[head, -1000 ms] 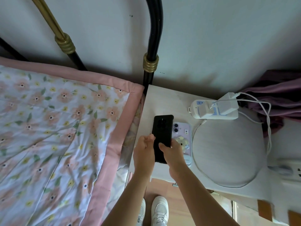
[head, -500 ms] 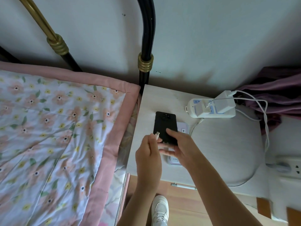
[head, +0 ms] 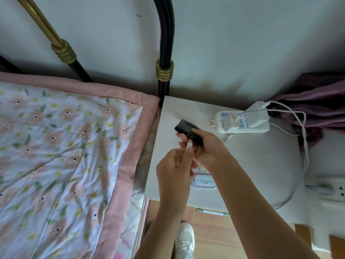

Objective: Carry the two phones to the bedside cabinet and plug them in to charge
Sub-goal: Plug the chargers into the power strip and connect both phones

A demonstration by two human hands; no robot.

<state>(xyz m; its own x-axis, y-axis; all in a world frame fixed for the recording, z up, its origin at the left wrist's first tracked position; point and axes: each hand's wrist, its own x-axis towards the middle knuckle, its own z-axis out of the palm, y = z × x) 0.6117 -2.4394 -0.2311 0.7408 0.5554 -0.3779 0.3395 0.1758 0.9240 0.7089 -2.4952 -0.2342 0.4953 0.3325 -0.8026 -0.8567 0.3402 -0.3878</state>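
Black phone (head: 186,130) now lifted and tilted in right hand (head: 209,148), left hand (head: 175,165) pinching white plug (head: 189,144) closer at its port.

I saw a plain pale grey-white wall (head: 242,43) behind everything, dimly and softly lit. Against it stood a black metal bedstead with brass collars (head: 165,71) and a slanting brass rail (head: 40,21). The bed carried a white floral quilt with a pink border (head: 65,156). Beside it the white bedside tabletop (head: 252,156) met a heap of purple cloth (head: 321,109). Below lay a wooden floor (head: 211,236).
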